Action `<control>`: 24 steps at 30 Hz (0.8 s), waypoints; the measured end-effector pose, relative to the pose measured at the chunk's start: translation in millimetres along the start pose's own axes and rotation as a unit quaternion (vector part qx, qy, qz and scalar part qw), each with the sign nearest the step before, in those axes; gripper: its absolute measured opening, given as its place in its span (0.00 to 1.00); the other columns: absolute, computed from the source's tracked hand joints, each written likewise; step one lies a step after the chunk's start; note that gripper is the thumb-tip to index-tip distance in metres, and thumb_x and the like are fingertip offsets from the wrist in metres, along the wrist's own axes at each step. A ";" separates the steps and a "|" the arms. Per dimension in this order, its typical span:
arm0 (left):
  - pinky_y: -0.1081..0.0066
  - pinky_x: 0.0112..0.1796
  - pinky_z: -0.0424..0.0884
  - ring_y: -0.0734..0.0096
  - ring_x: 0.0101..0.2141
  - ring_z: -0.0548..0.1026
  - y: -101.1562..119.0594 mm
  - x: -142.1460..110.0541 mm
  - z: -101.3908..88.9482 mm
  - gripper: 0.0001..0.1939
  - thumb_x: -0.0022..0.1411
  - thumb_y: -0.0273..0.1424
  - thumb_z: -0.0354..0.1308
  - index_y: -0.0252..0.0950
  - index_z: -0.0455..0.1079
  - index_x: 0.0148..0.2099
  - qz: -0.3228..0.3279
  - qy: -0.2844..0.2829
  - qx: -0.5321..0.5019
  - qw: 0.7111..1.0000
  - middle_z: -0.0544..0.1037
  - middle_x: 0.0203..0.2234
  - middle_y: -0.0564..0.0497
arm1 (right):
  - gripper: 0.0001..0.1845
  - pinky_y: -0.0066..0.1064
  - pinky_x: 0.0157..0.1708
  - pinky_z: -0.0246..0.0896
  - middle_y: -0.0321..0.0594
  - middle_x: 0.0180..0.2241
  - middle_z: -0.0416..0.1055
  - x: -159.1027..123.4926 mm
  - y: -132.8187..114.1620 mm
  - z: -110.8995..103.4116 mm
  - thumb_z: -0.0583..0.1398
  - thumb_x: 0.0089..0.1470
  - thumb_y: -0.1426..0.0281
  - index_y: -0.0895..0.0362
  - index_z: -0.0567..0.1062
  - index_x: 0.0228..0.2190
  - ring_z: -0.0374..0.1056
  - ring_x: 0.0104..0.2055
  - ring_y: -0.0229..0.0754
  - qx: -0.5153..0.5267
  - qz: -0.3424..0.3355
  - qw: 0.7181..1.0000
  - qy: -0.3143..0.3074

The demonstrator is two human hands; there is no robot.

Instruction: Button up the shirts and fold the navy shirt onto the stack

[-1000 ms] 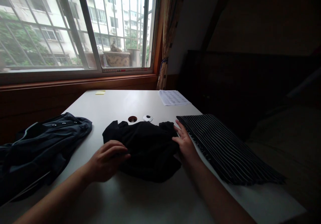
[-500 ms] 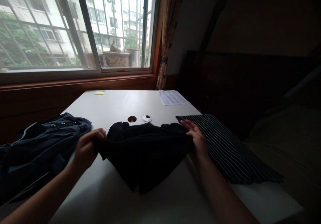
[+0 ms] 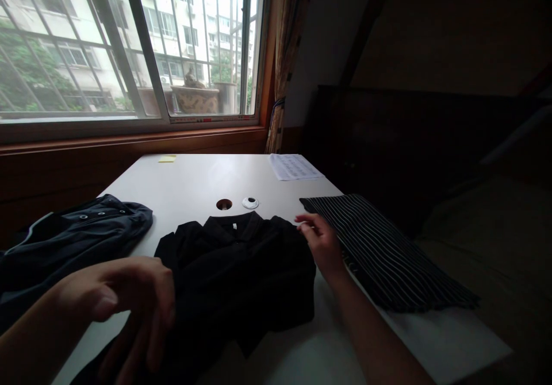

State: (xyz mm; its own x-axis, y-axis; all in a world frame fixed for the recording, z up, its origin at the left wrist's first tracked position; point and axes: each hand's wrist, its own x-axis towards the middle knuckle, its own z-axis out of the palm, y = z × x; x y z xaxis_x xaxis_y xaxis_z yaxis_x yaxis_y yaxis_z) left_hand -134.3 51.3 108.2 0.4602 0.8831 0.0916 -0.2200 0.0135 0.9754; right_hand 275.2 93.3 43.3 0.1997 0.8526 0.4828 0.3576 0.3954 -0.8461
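A black collared shirt (image 3: 241,276) lies partly spread on the white table, a small white label showing inside its collar. Over its lower left side hangs my left hand (image 3: 138,299), fingers apart and pointing down, with nothing visible in it. My right hand (image 3: 321,241) is beside the shirt's right shoulder; its fingers are loosely curved and apart, and I see no cloth between them. Part of the shirt's lower left is hidden by my left hand. Whether either hand touches the fabric, I cannot tell.
A dark garment with metal eyelets (image 3: 86,235) lies at the left. On the right is a black cloth with thin pale stripes (image 3: 388,253). Beyond the shirt are a round table hole (image 3: 224,204), its white cover (image 3: 250,202), a yellow note (image 3: 167,158) and printed sheets (image 3: 295,167).
The shirt, held stretched and bunched between both hands, now lies flatter with its collar showing. My left hand has let go and come nearer; my right hand has opened and shifted slightly left.
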 end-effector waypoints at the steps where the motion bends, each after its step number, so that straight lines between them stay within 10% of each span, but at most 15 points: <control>1: 0.64 0.17 0.73 0.54 0.19 0.78 2.1 6.3 7.8 0.17 0.39 0.35 0.76 0.37 0.79 0.33 -0.041 -0.047 0.035 0.997 0.79 0.20 0.47 | 0.11 0.40 0.47 0.65 0.40 0.43 0.76 -3.7 -1.9 6.1 0.60 0.54 0.67 0.50 0.80 0.39 0.70 0.42 0.45 -0.033 -0.032 0.997 -0.057; 3: 0.57 0.36 0.79 0.51 0.35 0.82 -2.3 22.3 20.8 0.13 0.58 0.37 0.65 0.39 0.80 0.44 -0.116 -0.163 0.165 0.966 0.83 0.35 0.43 | 0.13 0.44 0.54 0.61 0.40 0.46 0.76 -10.9 -3.3 16.5 0.63 0.54 0.66 0.47 0.80 0.42 0.69 0.50 0.49 -0.079 -0.076 0.980 -0.168; 7: 0.59 0.54 0.71 0.57 0.50 0.76 -45.4 50.1 26.7 0.14 0.63 0.34 0.61 0.45 0.77 0.52 0.055 -0.067 0.388 0.918 0.78 0.51 0.46 | 0.16 0.39 0.44 0.65 0.39 0.37 0.79 -20.0 0.0 23.7 0.63 0.57 0.62 0.47 0.80 0.47 0.72 0.39 0.46 -0.140 -0.060 0.945 -0.291; 13: 0.64 0.47 0.72 0.60 0.45 0.75 -86.5 54.9 22.8 0.13 0.68 0.35 0.55 0.47 0.77 0.51 0.101 -0.099 0.569 0.810 0.79 0.43 0.48 | 0.14 0.32 0.33 0.61 0.36 0.30 0.80 -21.2 -0.2 15.2 0.58 0.61 0.59 0.48 0.83 0.35 0.74 0.31 0.44 -0.165 -0.052 0.933 -0.315; 20: 0.75 0.27 0.68 0.71 0.25 0.75 -78.9 51.2 33.3 0.16 0.69 0.38 0.54 0.43 0.78 0.32 0.084 -0.127 0.535 0.831 0.77 0.28 0.51 | 0.13 0.36 0.37 0.58 0.36 0.20 0.74 -24.3 -4.3 20.5 0.64 0.57 0.62 0.51 0.80 0.23 0.67 0.28 0.42 -0.253 -0.190 0.897 -0.309; 24: 0.73 0.32 0.70 0.67 0.32 0.79 -93.0 52.0 30.9 0.11 0.69 0.36 0.54 0.46 0.78 0.45 0.052 -0.118 0.596 0.793 0.79 0.37 0.51 | 0.06 0.38 0.43 0.57 0.36 0.25 0.75 -27.6 -7.6 25.4 0.67 0.55 0.65 0.52 0.80 0.27 0.67 0.37 0.44 -0.241 -0.226 0.877 -0.349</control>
State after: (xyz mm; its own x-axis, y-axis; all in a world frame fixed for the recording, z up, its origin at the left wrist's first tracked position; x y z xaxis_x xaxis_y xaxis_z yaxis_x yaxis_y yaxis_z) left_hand -63.3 81.5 28.5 0.6720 0.7361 0.0815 0.6365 -0.6303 0.4445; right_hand 243.8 75.4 30.6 -0.6089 0.7135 0.3466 0.6340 0.7003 -0.3279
